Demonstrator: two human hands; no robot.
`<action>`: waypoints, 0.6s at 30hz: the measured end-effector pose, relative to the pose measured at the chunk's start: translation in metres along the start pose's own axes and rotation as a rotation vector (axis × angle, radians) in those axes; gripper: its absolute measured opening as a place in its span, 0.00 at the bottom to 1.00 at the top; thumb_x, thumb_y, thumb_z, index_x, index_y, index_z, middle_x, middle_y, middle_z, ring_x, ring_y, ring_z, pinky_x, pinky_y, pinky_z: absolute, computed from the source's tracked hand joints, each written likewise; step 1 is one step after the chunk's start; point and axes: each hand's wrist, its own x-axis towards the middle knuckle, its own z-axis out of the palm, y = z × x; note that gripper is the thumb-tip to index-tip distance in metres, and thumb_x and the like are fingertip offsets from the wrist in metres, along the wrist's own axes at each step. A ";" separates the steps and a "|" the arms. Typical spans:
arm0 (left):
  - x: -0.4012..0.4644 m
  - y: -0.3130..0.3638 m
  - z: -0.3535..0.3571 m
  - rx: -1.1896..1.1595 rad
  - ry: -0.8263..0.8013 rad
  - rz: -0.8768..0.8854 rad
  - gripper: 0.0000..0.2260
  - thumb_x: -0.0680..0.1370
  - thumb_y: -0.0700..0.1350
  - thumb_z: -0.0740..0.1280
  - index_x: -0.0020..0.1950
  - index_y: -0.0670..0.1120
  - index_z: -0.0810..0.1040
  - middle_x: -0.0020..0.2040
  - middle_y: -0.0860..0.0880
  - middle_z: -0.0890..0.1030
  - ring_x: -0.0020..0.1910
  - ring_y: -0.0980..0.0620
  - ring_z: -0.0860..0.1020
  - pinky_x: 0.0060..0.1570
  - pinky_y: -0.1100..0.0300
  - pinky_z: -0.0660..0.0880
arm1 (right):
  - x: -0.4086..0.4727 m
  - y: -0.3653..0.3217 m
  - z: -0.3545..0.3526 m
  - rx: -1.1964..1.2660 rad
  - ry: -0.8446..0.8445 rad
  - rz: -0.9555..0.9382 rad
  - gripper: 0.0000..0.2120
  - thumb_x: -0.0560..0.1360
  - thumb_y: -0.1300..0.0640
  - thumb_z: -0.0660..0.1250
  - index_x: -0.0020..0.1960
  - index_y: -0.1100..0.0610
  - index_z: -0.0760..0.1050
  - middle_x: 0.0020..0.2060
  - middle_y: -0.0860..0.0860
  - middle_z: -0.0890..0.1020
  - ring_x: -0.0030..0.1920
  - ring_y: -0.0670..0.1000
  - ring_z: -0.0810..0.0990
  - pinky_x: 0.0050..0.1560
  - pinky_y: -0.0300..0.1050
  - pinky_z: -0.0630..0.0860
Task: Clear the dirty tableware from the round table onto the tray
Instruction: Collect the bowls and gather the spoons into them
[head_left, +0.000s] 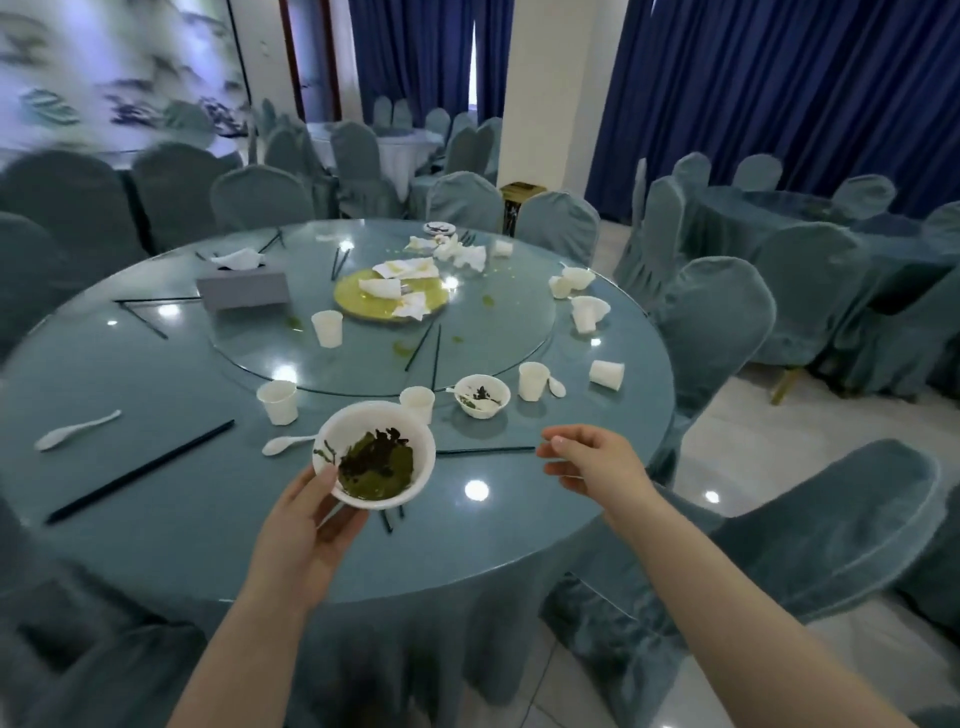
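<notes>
While the left hand (306, 525) reaches in from the lower left, we see its thumb hooked over the rim and its fingers curled beneath a white bowl (375, 454), holding it above the near edge of the round table (156, 530). The bowl holds dark green leftovers. To the right, the right hand (592, 460) hovers over the table edge with fingers loosely curled; something thin may sit between thumb and fingers, but we cannot tell.

Across the glossy blue-grey table, from left to right, we find a white spoon (75, 430), dark chopsticks (140, 475), a grey tissue box (243, 292), paper cups, a yellow plate (353, 304) covered with crumpled napkins on the glass turntable (509, 332), and a second dirty bowl (482, 396). Chairs in blue-grey covers ring the table, with blue curtains (779, 78) behind.
</notes>
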 end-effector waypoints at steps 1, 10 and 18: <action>0.010 -0.002 0.003 -0.012 0.034 -0.004 0.11 0.78 0.44 0.66 0.60 0.46 0.79 0.53 0.46 0.83 0.52 0.48 0.81 0.45 0.54 0.80 | 0.017 0.002 0.001 -0.008 -0.018 0.010 0.05 0.77 0.59 0.65 0.50 0.53 0.79 0.40 0.46 0.86 0.40 0.46 0.83 0.43 0.39 0.78; 0.140 -0.023 0.037 0.001 0.098 -0.085 0.08 0.78 0.44 0.66 0.56 0.48 0.79 0.49 0.47 0.85 0.45 0.51 0.83 0.43 0.56 0.80 | 0.164 0.033 0.022 -0.112 -0.055 0.116 0.04 0.74 0.61 0.68 0.48 0.54 0.80 0.44 0.51 0.85 0.37 0.47 0.81 0.44 0.42 0.76; 0.214 -0.026 0.060 -0.013 0.127 -0.160 0.04 0.79 0.42 0.64 0.51 0.47 0.78 0.42 0.49 0.85 0.38 0.54 0.84 0.36 0.59 0.80 | 0.247 0.052 0.035 -0.321 -0.007 0.098 0.06 0.73 0.61 0.68 0.47 0.54 0.82 0.35 0.45 0.82 0.31 0.41 0.76 0.36 0.34 0.72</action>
